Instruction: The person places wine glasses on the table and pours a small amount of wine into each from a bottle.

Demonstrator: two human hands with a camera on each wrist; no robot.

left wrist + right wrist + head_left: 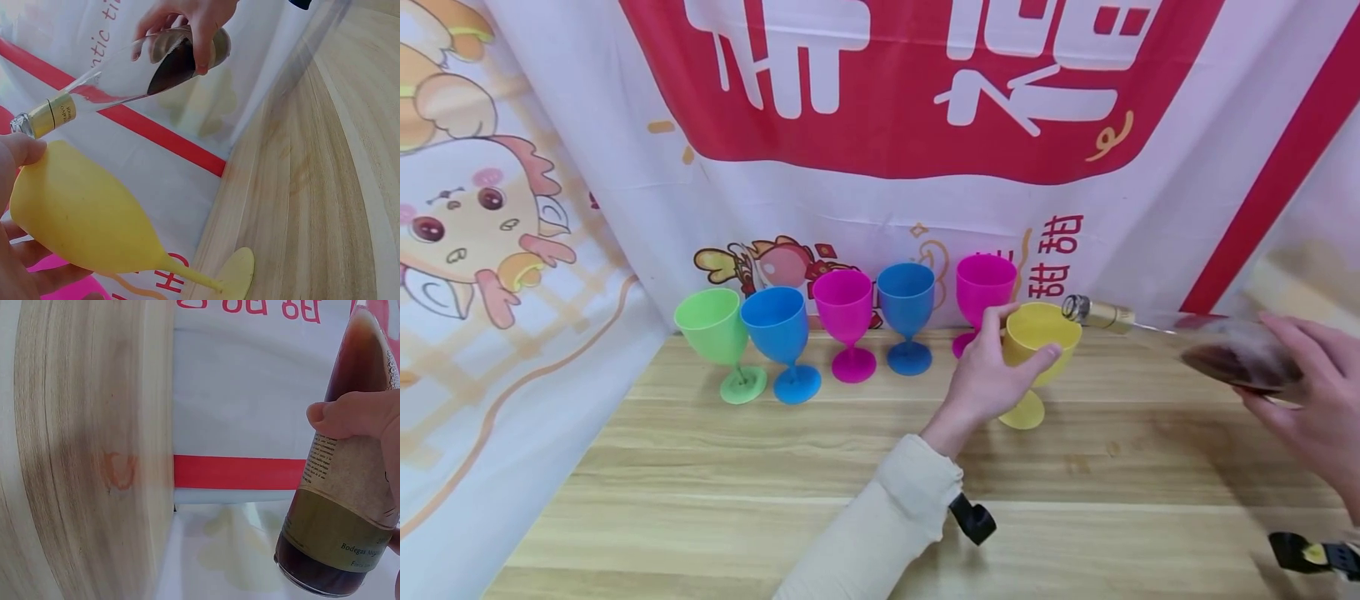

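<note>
Wine bottle hung just right of yellow goblet, long axis running right to left, neck aimed at goblet, dark liquid pooled toward base. Mouth sat at goblet's right rim; touching or just apart, could not tell. Right grip clasped bottle's base half. Left grip, nearer mouth, grasped goblet's bowl, thumb on near side. Goblet's foot on or just above bench, unclear.

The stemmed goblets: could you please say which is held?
The yellow stemmed goblet: it alone is gripped, by the left hand, and no other goblet is yellow.
</note>
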